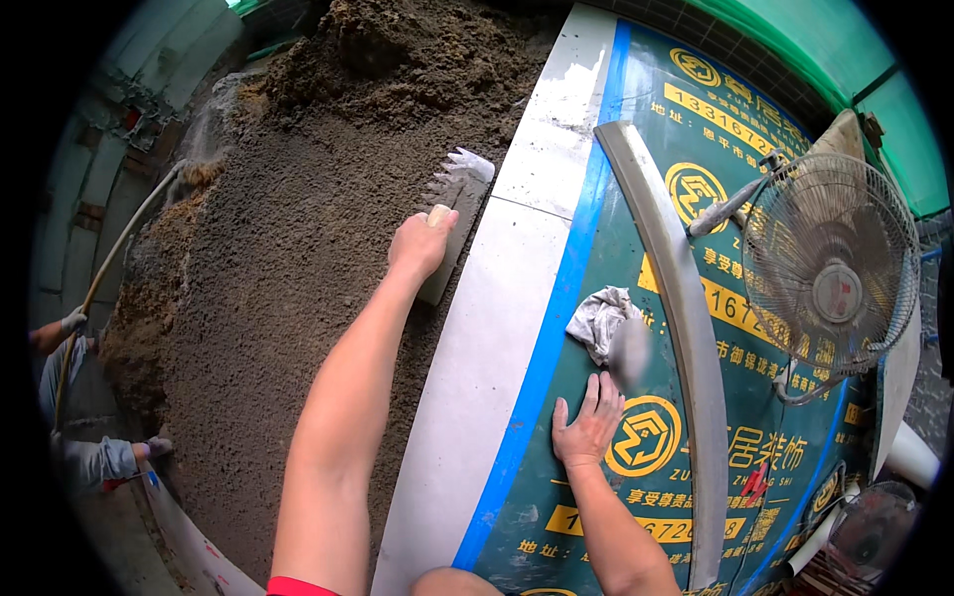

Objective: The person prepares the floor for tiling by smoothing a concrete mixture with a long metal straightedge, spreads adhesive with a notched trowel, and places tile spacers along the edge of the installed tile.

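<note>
My left hand (422, 243) is closed round the pale handle of a notched trowel (463, 184). The trowel's grey blade rests on or just over dark, damp mortar (288, 298), close to the edge of a white tile strip (487, 298). Teeth show at the blade's far end. Flat on a green printed protective sheet (542, 497), my right hand (590, 422) has its fingers stretched out and holds nothing. Just beyond its fingertips lie a crumpled grey-white rag (598, 320) and a blurred grey shape I cannot make out.
A long metal straightedge (661, 238) lies on the sheet, right of my right hand. Farther right stands a wire-caged fan (835, 268). Loose mortar (397, 50) is heaped at the far end. At left, a person's gloved hand (74, 320) is at a hose (119, 243).
</note>
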The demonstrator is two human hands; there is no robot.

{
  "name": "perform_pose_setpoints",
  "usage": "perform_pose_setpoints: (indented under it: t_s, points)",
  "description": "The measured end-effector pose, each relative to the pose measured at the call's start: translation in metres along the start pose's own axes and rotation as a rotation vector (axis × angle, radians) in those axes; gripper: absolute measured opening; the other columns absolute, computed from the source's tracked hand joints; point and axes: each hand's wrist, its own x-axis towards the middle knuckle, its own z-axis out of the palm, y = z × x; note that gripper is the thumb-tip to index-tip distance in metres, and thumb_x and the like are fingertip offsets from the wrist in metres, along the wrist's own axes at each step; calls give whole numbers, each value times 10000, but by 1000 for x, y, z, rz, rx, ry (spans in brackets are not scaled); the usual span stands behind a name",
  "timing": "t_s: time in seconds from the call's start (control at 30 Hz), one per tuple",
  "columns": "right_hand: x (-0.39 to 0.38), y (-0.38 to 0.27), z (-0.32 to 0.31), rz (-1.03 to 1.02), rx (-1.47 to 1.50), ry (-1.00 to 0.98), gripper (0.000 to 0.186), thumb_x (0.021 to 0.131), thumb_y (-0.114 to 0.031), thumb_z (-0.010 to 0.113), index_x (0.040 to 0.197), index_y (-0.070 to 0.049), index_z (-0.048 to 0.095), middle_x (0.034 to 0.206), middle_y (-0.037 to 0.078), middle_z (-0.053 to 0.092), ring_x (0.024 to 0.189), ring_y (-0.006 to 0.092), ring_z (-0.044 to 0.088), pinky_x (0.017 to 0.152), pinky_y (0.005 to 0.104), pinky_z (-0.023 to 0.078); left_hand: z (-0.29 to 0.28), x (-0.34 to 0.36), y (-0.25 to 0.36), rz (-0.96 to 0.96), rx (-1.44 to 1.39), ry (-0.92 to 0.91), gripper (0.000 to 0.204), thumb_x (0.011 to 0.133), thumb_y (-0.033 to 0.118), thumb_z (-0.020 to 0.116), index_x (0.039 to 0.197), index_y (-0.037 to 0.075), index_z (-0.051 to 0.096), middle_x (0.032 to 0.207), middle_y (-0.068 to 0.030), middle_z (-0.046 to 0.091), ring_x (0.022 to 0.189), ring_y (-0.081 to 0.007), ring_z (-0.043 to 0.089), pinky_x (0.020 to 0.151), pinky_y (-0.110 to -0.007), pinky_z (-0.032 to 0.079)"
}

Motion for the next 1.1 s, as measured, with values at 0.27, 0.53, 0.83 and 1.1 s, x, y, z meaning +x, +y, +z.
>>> perform_pose_setpoints:
  t_s: [0.27, 0.53, 0.83, 1.1]
  points:
    - [-1, 1, 1, 2, -17, -20, 717, 905, -374, 654, 1481, -37, 390, 1535, 180, 393, 1446, 378, 343, 1206, 559, 244, 5, -9, 12, -8, 60, -10, 575, 928, 581, 627, 1004, 12, 667, 1018, -215, 719, 993, -388, 679, 854, -479, 503]
    - [-2, -1, 0, -12, -37, -9, 707, 917, -373, 639, 1487, -35, 394, 1547, 175, 386, 1462, 369, 331, 1211, 554, 242, 5, -21, 10, -26, 120, -121, 572, 953, 558, 591, 1157, 28, 656, 1182, -225, 702, 1127, -395, 660, 946, -494, 509]
    - [-2, -2, 1, -23, -54, 24, 696, 919, -361, 640, 1490, -42, 401, 1543, 175, 408, 1451, 372, 357, 1216, 551, 242, -7, -79, -28, -40, 149, -96, 555, 950, 535, 611, 1083, -4, 633, 1100, -259, 702, 1082, -429, 654, 914, -504, 501]
    - [-4, -1, 4, -50, -67, 57, 677, 925, -351, 643, 1483, -44, 410, 1526, 160, 419, 1449, 369, 360, 1211, 553, 251, -26, -146, -71, -104, 102, -160, 532, 952, 520, 614, 1094, 7, 610, 1078, -267, 699, 1055, -450, 651, 891, -512, 503]
